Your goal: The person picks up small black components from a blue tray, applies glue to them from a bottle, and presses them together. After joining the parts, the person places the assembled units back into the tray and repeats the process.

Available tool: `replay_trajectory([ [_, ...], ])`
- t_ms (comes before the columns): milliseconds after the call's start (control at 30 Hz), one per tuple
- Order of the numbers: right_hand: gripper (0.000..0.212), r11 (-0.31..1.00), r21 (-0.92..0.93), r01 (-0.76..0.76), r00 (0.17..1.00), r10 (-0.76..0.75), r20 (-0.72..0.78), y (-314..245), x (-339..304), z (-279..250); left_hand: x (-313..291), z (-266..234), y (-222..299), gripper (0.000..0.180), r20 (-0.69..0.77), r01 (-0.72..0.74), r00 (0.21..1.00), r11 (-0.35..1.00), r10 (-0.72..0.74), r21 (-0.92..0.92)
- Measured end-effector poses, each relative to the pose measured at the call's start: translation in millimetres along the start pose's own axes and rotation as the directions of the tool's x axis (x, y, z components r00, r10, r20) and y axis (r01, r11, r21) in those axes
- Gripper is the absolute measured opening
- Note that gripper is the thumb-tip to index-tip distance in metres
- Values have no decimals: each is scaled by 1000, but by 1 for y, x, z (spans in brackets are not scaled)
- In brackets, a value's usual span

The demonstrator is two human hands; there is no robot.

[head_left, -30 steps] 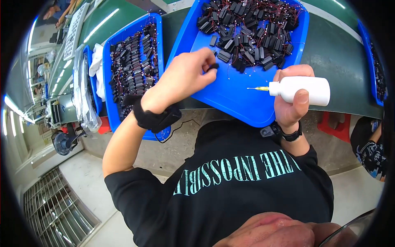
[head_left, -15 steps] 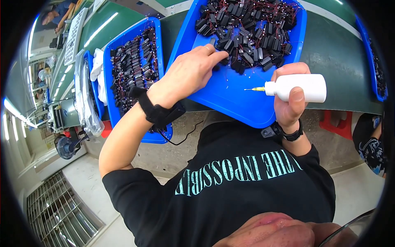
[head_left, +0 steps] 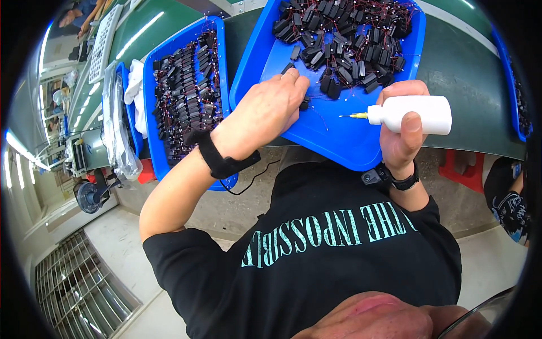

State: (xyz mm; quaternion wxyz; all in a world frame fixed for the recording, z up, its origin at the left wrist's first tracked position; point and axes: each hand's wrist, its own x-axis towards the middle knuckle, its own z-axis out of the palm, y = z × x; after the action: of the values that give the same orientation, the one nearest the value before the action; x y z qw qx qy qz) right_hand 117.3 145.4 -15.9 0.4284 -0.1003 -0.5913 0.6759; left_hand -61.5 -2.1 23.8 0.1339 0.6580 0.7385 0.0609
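Note:
My left hand [head_left: 272, 101] is closed over the left part of a blue tray [head_left: 353, 152], its fingers curled down. A small black block [head_left: 305, 104] with thin wires pokes out beneath them; the fingertips are partly hidden. Further up the same tray lies a heap of black blocks [head_left: 344, 45] with red wires and white ends. Over the tray's right edge, my right hand [head_left: 402, 135] grips a white squeeze bottle [head_left: 420, 114] lying sideways. Its yellow-based needle tip [head_left: 354, 115] points left, above the tray floor.
To the left stands another blue tray [head_left: 148, 96] with black blocks in rows. Beyond it are clear plastic bags [head_left: 119, 130] and a white cloth [head_left: 135, 90]. A third blue tray [head_left: 504, 68] sits at the far right, near a red stool [head_left: 462, 169] and another person [head_left: 508, 200].
My left hand has drawn back from the heap toward me, its fingers more curled, with a black block under them. The bottle in my right hand has barely shifted.

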Motion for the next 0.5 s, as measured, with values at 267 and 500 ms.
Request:
replay_trajectory([
  [267,49,996,-79,45,997,-50,-66,0,5,11,-22,-5,16,28,-147,151,978,988,-151,-14],
  [500,51,996,43,77,990,-71,-118,-3,-1,10,-47,-7,46,33,-342,177,802,743,-489,-645],
])
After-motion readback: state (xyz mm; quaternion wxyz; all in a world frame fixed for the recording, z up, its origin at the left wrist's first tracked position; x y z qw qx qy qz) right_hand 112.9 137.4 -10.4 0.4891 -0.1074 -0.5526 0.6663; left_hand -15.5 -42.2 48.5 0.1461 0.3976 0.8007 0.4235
